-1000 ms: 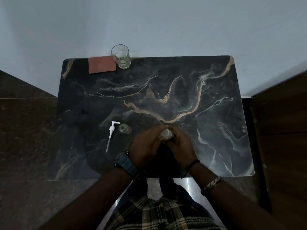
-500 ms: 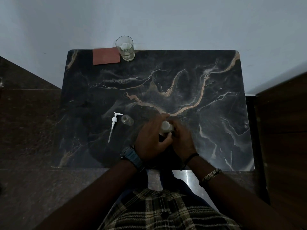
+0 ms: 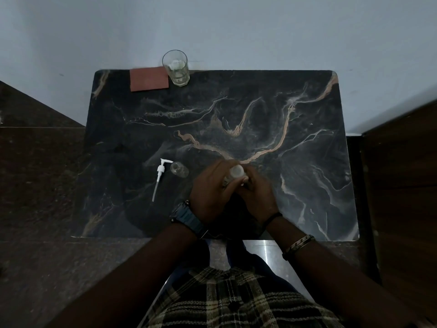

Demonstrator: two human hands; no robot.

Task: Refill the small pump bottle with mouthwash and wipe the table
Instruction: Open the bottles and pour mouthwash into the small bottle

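Both hands meet over the near middle of the dark marble table [image 3: 295,110]. My left hand [image 3: 210,192] and my right hand [image 3: 256,192] both grip a pale capped mouthwash bottle [image 3: 235,172]; only its top shows between the fingers. To the left stands the small clear pump bottle [image 3: 179,169], its neck open. Its white pump head [image 3: 160,176] with the long dip tube lies flat on the table just left of it.
A clear drinking glass [image 3: 176,67] with a little liquid stands at the table's far edge by the wall. A reddish-brown cloth [image 3: 149,78] lies folded next to it on the left. Dark wooden surfaces flank the table on both sides.
Both hands have stayed on the mouthwash bottle, and a little more of its top shows. The camera view has shifted slightly; the pump bottle and pump head have not moved.
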